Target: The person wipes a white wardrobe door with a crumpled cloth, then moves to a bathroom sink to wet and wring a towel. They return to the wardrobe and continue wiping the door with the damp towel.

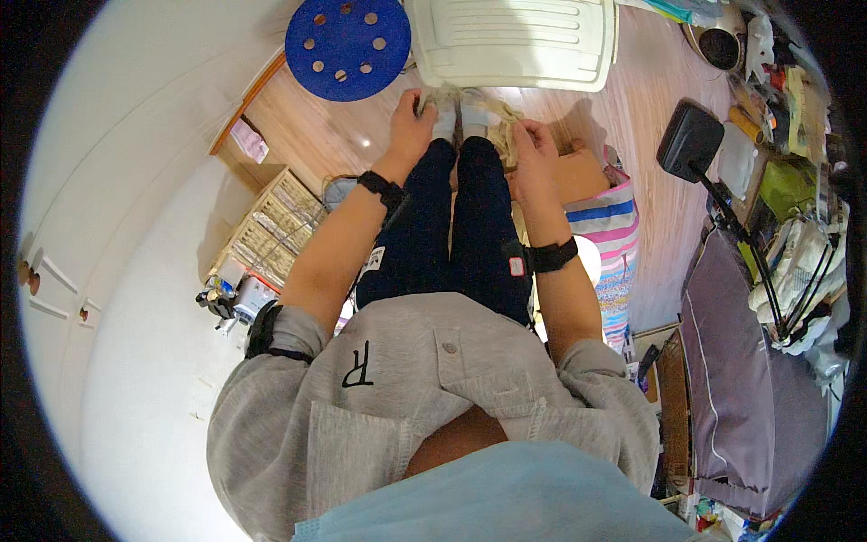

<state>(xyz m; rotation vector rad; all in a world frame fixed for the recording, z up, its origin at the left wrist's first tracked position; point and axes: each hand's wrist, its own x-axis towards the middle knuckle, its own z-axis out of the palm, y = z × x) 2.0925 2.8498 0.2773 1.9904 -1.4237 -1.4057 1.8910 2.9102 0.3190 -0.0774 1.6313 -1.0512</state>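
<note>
Over my feet, a light yellowish-green, net-like cloth or tangle of material [501, 132] stretches between my two hands. My left hand [414, 125], the one on the picture's left side, appears at one end of it; the fingers are bent, and a thin part of the material runs from them. On the other side, my right hand [535, 152] pinches the thicker, bunched part between thumb and fingers. Which hand is left or right is judged by picture side. Both wrists wear black straps, and my dark trousers and light socks lie beneath.
A blue round stool [347, 47] with holes and a pale plastic lid [515, 44] stand ahead. A striped bag [603, 237] and cardboard box [576, 177] are at the right, a small drawer unit [271, 227] at the left. A black lamp-like head on an arm [689, 141] juts in.
</note>
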